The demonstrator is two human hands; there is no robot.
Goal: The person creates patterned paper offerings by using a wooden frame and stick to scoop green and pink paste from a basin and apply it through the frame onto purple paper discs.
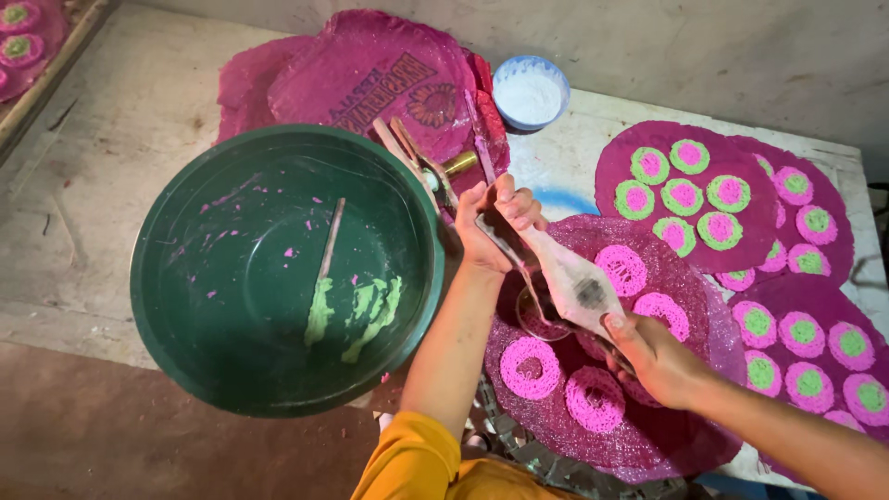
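Note:
Both my hands grip a stained cloth piping bag (567, 281) over a round magenta sheet (648, 435). My left hand (495, 222) squeezes the bag's twisted top end. My right hand (653, 356) holds its lower end close to the sheet. On that sheet lie several pink ring-shaped noodle nests (530, 368). A small metal ring or cup (540, 317) shows just under the bag. My left arm wears a yellow sleeve (417, 463).
A large green basin (185, 306) with green and pink paste smears and a stick stands to the left. More magenta sheets (690, 139) carry pink-and-green rings at right. A small white bowl of powder (530, 91) sits at the back. Stacked magenta sheets (370, 65) lie behind the basin.

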